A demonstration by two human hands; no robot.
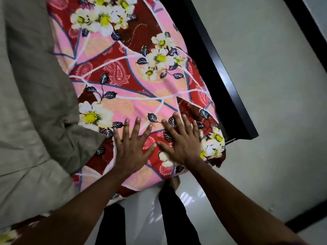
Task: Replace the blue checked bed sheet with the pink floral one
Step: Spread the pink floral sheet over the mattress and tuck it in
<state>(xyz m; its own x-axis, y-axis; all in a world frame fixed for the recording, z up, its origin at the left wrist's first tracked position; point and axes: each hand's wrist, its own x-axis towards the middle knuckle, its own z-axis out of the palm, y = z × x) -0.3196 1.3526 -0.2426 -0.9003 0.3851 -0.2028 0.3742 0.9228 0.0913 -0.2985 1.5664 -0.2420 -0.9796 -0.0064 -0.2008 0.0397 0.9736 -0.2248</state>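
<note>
The pink floral sheet (134,82), with red patches and white-and-yellow flowers, is spread over the mattress from the top of the view down to its near corner. My left hand (131,147) lies flat on the sheet with fingers spread. Close beside it, my right hand (180,140) presses flat on the sheet near the mattress corner, fingers straight. No blue checked sheet is in view.
A bunched grey blanket (35,103) covers the left part of the bed, overlapping the sheet's edge. A black bed frame (221,76) runs along the right side. Pale glossy floor (274,121) lies to the right, and my dark-trousered legs (173,218) stand at the bed's corner.
</note>
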